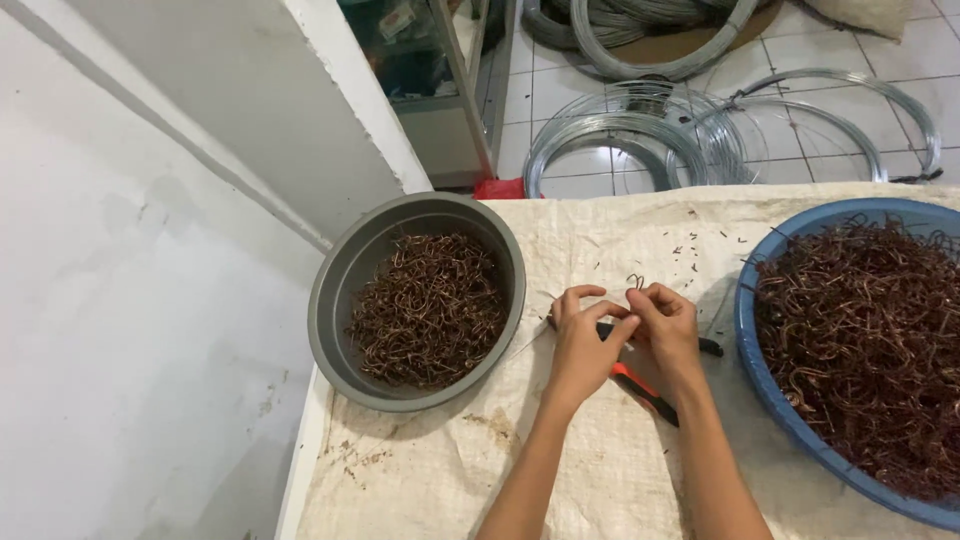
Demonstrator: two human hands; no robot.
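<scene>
We see both hands meet mid-table: left hand (583, 335) & right hand (662, 322) pinch a small bent copper wire piece (636, 282) at the fingertips, over red-handled pliers (640, 385) on the woven sack cloth (600, 470). Grey basin (335, 290) w/ wire bits sits left, blue basin (760, 370) right.

Both hands, the left hand (580, 335) and the right hand (662, 325), sit together in the open strip of sack cloth (600, 240) between two bowls. The grey bowl (330, 300) of bent wire pieces hems them in on the left, the blue bowl (775, 400) of tangled wire on the right, its rim near the right wrist. Pliers (640, 385) lie on the cloth under the hands. Ahead the cloth lies open up to the table edge, apart from scattered wire bits (690, 250). Beyond, wire coils (640, 140) cover the floor. A white wall (130, 300) closes off the far left.
</scene>
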